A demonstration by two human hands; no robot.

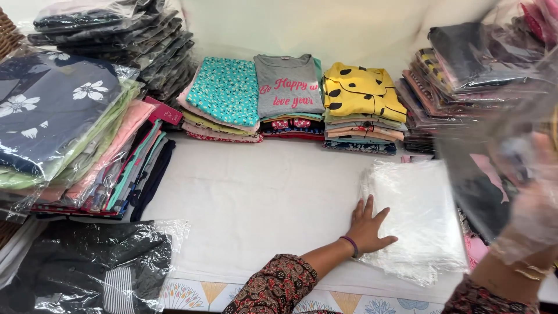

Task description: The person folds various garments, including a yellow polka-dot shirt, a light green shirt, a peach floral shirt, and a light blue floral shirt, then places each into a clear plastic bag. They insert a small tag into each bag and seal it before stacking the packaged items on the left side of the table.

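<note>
So that it stays put, the pile of clear bags [419, 218] near the right is pressed flat by the open left hand [367, 228]. One clear bag [500, 145] is lifted at the right by the right hand [537, 203], perhaps gripped, but the blur hides it.

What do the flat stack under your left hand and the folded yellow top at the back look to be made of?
Stack of clear bags under the left hand: thin glossy plastic film, judging by its see-through, crinkled, shiny look. Yellow top: soft matte woven or knit fabric, probably cotton, with black spots; the fibre cannot be confirmed.
</note>
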